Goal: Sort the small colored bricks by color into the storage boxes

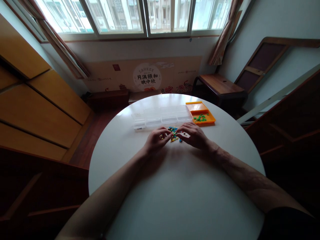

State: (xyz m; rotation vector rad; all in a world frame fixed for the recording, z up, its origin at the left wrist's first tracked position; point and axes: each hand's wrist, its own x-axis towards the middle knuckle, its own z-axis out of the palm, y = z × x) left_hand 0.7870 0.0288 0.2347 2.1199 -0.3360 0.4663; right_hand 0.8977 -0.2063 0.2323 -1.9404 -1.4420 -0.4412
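My left hand (157, 139) and my right hand (194, 135) meet over a loose pile of small coloured pieces (172, 129), which look like tiny toy bricks in blue, yellow, green and brown. A small green piece (174, 134) shows between the two hands' fingertips. The left thumb and index finger are pinched together at its left side. On its right, my right thumb and index finger are curved in towards it, closed at the tips. Both hands partly cover the pile, and the exact contact is too small to make out.
Behind the hands lies a clear plastic compartment box (162, 115) on the round white table (185, 196). Beside it, an orange tray (212, 120) holds several green pieces (201, 117). A wooden chair (221, 83) stands beyond the table at the right.
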